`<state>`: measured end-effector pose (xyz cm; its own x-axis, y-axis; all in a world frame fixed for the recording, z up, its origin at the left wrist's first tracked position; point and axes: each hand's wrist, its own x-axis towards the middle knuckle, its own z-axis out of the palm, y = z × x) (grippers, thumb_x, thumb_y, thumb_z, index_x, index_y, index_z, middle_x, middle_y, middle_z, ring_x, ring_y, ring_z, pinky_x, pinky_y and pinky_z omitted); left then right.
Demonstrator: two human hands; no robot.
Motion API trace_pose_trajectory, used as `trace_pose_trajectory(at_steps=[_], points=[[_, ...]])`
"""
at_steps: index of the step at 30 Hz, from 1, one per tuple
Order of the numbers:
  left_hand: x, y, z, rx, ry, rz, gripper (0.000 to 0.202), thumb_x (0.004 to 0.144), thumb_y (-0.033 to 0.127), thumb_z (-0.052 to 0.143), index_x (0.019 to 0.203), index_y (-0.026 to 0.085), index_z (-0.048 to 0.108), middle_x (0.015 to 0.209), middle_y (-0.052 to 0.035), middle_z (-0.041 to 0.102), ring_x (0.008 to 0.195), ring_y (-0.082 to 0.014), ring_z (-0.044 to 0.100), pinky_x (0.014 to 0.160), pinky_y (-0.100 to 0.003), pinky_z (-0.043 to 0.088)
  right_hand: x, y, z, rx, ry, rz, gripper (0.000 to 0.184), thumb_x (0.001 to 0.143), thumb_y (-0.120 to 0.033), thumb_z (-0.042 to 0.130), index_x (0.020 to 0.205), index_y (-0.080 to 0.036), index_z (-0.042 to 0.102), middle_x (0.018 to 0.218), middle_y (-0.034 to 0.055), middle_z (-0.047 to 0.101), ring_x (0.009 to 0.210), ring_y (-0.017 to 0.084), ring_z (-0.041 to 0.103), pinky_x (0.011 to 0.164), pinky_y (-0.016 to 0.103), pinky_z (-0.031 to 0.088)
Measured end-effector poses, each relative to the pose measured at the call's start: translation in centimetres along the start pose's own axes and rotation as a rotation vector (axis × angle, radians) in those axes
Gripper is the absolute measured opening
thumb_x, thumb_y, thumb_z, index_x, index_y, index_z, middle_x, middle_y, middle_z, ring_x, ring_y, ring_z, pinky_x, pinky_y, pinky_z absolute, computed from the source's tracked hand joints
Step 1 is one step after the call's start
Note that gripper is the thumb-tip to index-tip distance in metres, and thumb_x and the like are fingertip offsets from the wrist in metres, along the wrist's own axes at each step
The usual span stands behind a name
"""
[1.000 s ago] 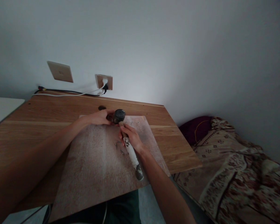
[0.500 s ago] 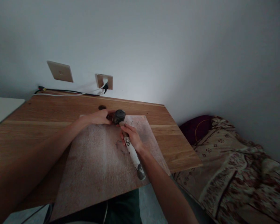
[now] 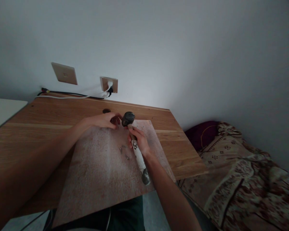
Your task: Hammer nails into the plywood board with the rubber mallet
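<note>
My right hand (image 3: 139,141) grips the pale, paint-stained handle of a hammer (image 3: 137,150) close under its dark head (image 3: 128,118), which hovers over the far edge of a reddish plywood board (image 3: 103,173). My left hand (image 3: 104,120) rests on the board's far edge just left of the hammer head, its fingers pinched together on something too small to make out. Several small nails (image 3: 123,150) lie loose on the board beside my right hand.
The board lies on a wooden desk (image 3: 38,122) against a grey wall. A wall socket (image 3: 109,84) with plugged cables and a blank plate (image 3: 64,73) sit behind. A patterned blanket (image 3: 240,179) and dark pillow (image 3: 202,133) lie at the right.
The hammer head has shifted slightly right and up, away from my left hand's fingertips. My left hand stays at the board's far edge.
</note>
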<state>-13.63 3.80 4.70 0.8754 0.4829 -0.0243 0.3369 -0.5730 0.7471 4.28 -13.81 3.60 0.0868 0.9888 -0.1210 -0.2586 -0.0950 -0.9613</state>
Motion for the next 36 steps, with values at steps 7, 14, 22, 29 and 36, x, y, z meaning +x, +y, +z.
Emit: trace_pose_trajectory(at_steps=[7, 14, 22, 29, 36], points=[[-0.5, 3.2, 0.2, 0.056, -0.098, 0.073, 0.026, 0.082, 0.037, 0.07, 0.095, 0.016, 0.06, 0.084, 0.0, 0.063, 0.077, -0.0153, 0.057, 0.071, -0.026, 0.044, 0.2, -0.7, -0.8, 0.086, 0.165, -0.057, 0.042, 0.079, -0.051, 0.073, 0.103, -0.017, 0.069, 0.052, -0.0077, 0.056, 0.035, 0.01, 0.047, 0.034, 0.022, 0.031], [-1.1, 5.9, 4.1, 0.21, -0.277, 0.189, 0.014, 0.07, 0.011, 0.068, 0.081, 0.017, 0.065, 0.075, 0.0025, 0.063, 0.07, -0.0149, 0.059, 0.064, -0.026, 0.042, 0.1, -0.9, -0.8, 0.115, 0.156, -0.075, 0.046, 0.076, -0.051, 0.071, 0.106, -0.016, 0.07, 0.053, -0.0077, 0.055, 0.035, 0.011, 0.046, 0.032, 0.024, 0.03], [-1.4, 7.0, 5.1, 0.106, -0.352, 0.204, 0.019, 0.078, 0.014, 0.069, 0.098, 0.018, 0.069, 0.086, 0.0005, 0.07, 0.076, -0.0156, 0.064, 0.068, -0.025, 0.048, 0.1, -0.6, -0.7, 0.134, 0.148, -0.085, 0.045, 0.075, -0.051, 0.072, 0.103, -0.016, 0.07, 0.053, -0.0076, 0.055, 0.035, 0.01, 0.045, 0.033, 0.023, 0.034], [-2.1, 8.8, 6.5, 0.315, -0.269, 0.218, 0.022, 0.073, 0.028, 0.083, 0.085, 0.017, 0.068, 0.09, -0.0052, 0.07, 0.08, -0.0225, 0.064, 0.073, -0.033, 0.05, -0.1, -0.9, -0.8, 0.192, 0.167, -0.09, 0.048, 0.075, -0.055, 0.075, 0.104, -0.017, 0.07, 0.053, -0.0085, 0.053, 0.035, 0.01, 0.045, 0.034, 0.023, 0.032], [-1.8, 9.1, 7.2, 0.207, -0.315, 0.219, 0.017, 0.067, 0.01, 0.069, 0.074, 0.019, 0.056, 0.078, 0.0003, 0.062, 0.067, -0.0164, 0.057, 0.06, -0.029, 0.041, 0.0, -1.1, -1.0, 0.273, 0.229, -0.057, 0.05, 0.073, -0.057, 0.075, 0.104, -0.019, 0.066, 0.054, -0.0099, 0.05, 0.035, 0.009, 0.041, 0.033, 0.022, 0.03]])
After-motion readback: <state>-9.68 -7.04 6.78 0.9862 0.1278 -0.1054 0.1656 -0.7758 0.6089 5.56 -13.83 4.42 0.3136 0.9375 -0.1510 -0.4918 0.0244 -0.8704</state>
